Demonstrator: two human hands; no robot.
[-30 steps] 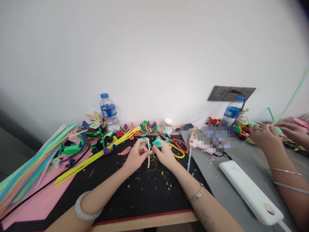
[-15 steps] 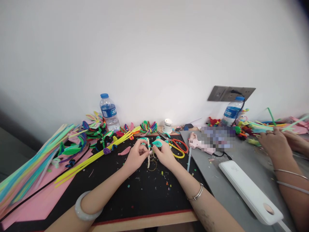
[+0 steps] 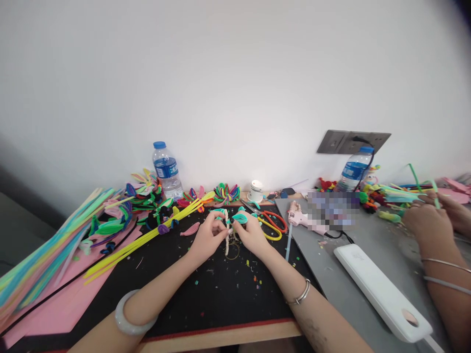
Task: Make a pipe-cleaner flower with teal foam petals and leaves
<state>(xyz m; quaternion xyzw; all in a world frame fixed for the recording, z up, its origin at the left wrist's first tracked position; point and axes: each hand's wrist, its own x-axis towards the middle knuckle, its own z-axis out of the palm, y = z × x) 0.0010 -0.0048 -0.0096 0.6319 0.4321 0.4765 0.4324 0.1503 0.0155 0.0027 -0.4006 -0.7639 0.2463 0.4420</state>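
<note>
Black mat (image 3: 221,304) strewn with clippings (image 3: 255,279), below a pale wall (image 3: 235,88).
Your left hand (image 3: 206,235) pinches a cream braided strip (image 3: 226,247) over the mat; your right hand (image 3: 253,236) pinches a teal petal (image 3: 240,216) beside it.

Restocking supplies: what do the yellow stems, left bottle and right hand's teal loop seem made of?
Teal loop: probably chenille stem, matt, by its soft, thick outline. Yellow stems: perhaps the same, matt: no shine, fuzz unclear. Left bottle: probably clear plastic, glossy; see-through with highlights.

Hands (image 3: 209,236) (image 3: 253,235) hold a teal loop (image 3: 240,216) and cream strip (image 3: 226,246).
</note>
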